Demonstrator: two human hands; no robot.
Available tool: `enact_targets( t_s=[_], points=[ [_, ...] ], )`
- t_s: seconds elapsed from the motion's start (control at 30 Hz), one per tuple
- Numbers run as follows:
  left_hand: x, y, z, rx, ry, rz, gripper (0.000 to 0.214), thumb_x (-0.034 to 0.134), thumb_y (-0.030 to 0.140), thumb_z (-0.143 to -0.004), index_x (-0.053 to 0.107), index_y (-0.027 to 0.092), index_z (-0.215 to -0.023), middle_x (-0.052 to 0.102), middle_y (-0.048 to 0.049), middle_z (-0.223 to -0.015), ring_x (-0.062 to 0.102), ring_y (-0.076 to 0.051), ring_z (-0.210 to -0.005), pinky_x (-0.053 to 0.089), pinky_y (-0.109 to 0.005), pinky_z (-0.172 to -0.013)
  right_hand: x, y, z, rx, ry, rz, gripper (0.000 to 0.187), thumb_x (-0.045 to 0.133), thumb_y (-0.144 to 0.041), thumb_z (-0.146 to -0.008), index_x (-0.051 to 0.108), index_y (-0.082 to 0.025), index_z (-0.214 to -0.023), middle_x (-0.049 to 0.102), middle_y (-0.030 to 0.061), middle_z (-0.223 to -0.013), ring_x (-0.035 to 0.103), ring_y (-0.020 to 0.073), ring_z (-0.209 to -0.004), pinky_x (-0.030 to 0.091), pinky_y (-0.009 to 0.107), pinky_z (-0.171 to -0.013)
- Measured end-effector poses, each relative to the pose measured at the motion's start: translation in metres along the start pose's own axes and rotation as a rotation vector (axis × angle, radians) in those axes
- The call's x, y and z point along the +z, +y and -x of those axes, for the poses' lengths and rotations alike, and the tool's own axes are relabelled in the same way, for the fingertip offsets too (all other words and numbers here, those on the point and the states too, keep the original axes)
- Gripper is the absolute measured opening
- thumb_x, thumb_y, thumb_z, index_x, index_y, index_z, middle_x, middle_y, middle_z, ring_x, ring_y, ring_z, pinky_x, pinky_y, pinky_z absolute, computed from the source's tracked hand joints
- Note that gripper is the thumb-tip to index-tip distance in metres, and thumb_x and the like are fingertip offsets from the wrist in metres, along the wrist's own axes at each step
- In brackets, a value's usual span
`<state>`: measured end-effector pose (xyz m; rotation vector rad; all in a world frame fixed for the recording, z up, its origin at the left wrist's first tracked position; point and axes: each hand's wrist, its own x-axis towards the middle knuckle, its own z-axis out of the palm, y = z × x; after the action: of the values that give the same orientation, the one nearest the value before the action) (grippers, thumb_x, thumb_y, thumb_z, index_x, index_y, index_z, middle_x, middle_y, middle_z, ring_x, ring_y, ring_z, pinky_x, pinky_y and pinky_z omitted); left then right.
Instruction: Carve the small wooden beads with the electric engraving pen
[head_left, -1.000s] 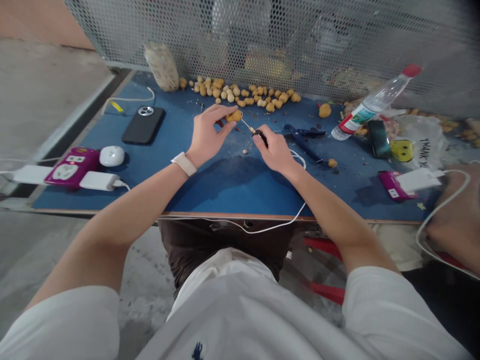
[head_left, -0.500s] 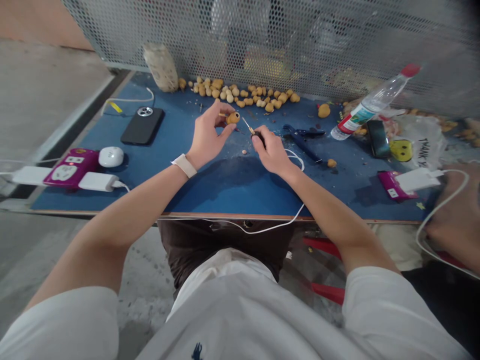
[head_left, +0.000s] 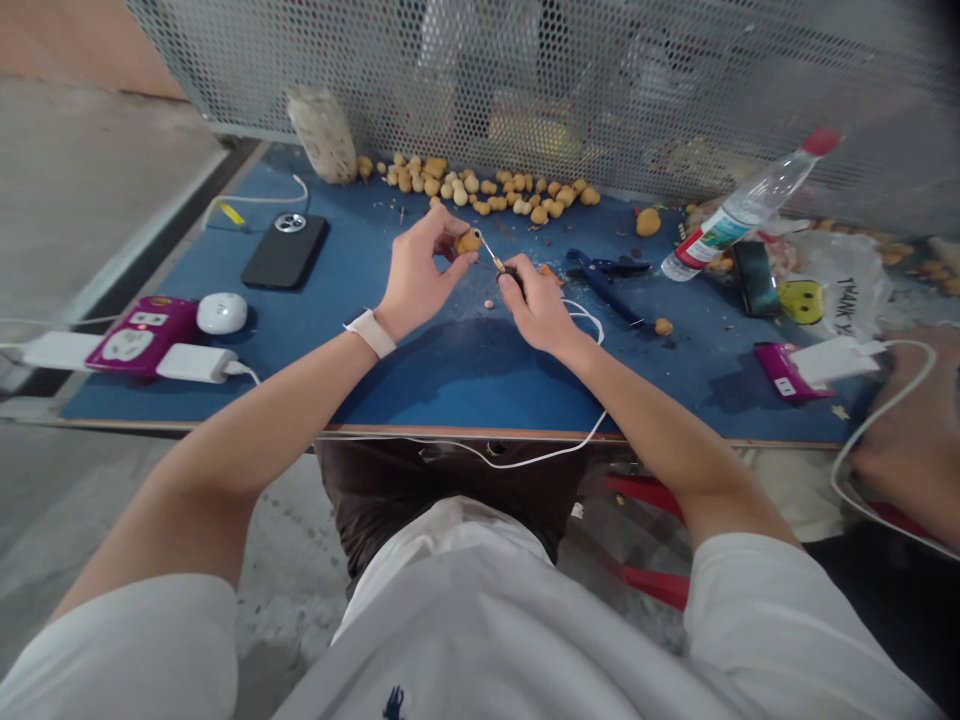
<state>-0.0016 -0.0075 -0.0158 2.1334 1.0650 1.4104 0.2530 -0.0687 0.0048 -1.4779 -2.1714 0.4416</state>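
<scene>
Between the fingertips of my left hand [head_left: 421, 265] is a small yellow-brown gourd [head_left: 468, 242], its dark opening turned to the right. My right hand [head_left: 538, 305] grips the dark handle of a thin metal hand tool [head_left: 491, 254]. The tool's tip is at the gourd's opening; how far inside it reaches I cannot tell. Just right of my right hand lie blue-handled pliers [head_left: 604, 285] and a bit of something orange [head_left: 551, 273]. A tiny pale piece [head_left: 488, 304] rests on the blue tabletop [head_left: 450, 375] below.
A row of small gourds [head_left: 487, 190] lines the perforated metal panel [head_left: 600, 90]. Leftward are a jar [head_left: 324, 135], a phone [head_left: 285, 252] and a purple power strip [head_left: 146, 335]. A bottle [head_left: 750, 210] leans at right, near another person's arm [head_left: 911, 440]. A white cable [head_left: 540, 457] hangs over the front edge.
My right hand has moved slightly left, bringing the tool's tip from just short of the gourd to its opening. The orange bit beside my right hand has come into view.
</scene>
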Motion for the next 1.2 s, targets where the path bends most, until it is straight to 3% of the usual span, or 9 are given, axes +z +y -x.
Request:
enact_targets(
  t_s=[0.13,0.27,0.43,0.73,0.97,1.2],
  points=[
    [0.007,-0.023,-0.005,0.143,0.045,0.057,0.026,0.09,0.051,-0.119,0.075,0.031,-0.127,0.085,-0.0074,-0.122,0.093,-0.034,-0.128,0.082,-0.061,-0.119,0.015,0.021,-0.006,-0.158,0.096,-0.151,0.095,0.015,-0.105,-0.125,0.07,-0.029,-0.143,0.079,0.0081,-0.101,0.089,0.0341,-0.101,0.071,0.052,-0.105],
    [0.01,-0.037,-0.008,0.201,0.08,0.062,0.027,0.093,0.049,-0.117,0.073,0.031,-0.122,0.082,-0.0066,-0.119,0.093,-0.032,-0.118,0.084,-0.059,-0.11,0.02,0.028,-0.01,-0.209,0.126,-0.223,0.095,0.019,-0.11,-0.121,0.067,-0.03,-0.137,0.075,0.0059,-0.095,0.088,0.0332,-0.096,0.073,0.052,-0.1],
    [0.009,-0.035,-0.008,0.239,0.089,0.04,0.026,0.094,0.042,-0.114,0.072,0.031,-0.121,0.081,-0.0051,-0.121,0.089,-0.027,-0.108,0.084,-0.052,-0.102,0.019,0.025,-0.008,-0.206,0.117,-0.251,0.091,0.023,-0.108,-0.123,0.068,-0.03,-0.136,0.076,0.007,-0.096,0.088,0.0323,-0.095,0.074,0.051,-0.098],
    [0.01,-0.035,-0.008,0.208,0.085,0.034,0.023,0.094,0.039,-0.116,0.073,0.031,-0.12,0.077,-0.0062,-0.118,0.091,-0.034,-0.122,0.083,-0.063,-0.111,0.019,0.024,-0.008,-0.215,0.105,-0.28,0.09,0.026,-0.108,-0.123,0.069,-0.029,-0.135,0.079,0.009,-0.096,0.084,0.0318,-0.089,0.075,0.054,-0.097],
    [0.009,-0.031,-0.009,0.22,0.108,0.017,0.027,0.094,0.039,-0.116,0.069,0.03,-0.114,0.077,-0.0039,-0.115,0.089,-0.026,-0.112,0.083,-0.052,-0.104,0.019,0.024,-0.009,-0.221,0.107,-0.287,0.089,0.025,-0.108,-0.123,0.066,-0.03,-0.131,0.073,0.0064,-0.091,0.078,0.0299,-0.083,0.075,0.053,-0.093],
    [0.007,-0.029,-0.009,0.258,0.102,-0.032,0.031,0.09,0.047,-0.121,0.064,0.03,-0.116,0.078,-0.0038,-0.117,0.081,-0.021,-0.104,0.079,-0.044,-0.092,0.019,0.024,-0.008,-0.219,0.109,-0.269,0.09,0.025,-0.108,-0.123,0.068,-0.03,-0.133,0.074,0.0062,-0.093,0.08,0.0306,-0.087,0.078,0.057,-0.102]
  ],
)
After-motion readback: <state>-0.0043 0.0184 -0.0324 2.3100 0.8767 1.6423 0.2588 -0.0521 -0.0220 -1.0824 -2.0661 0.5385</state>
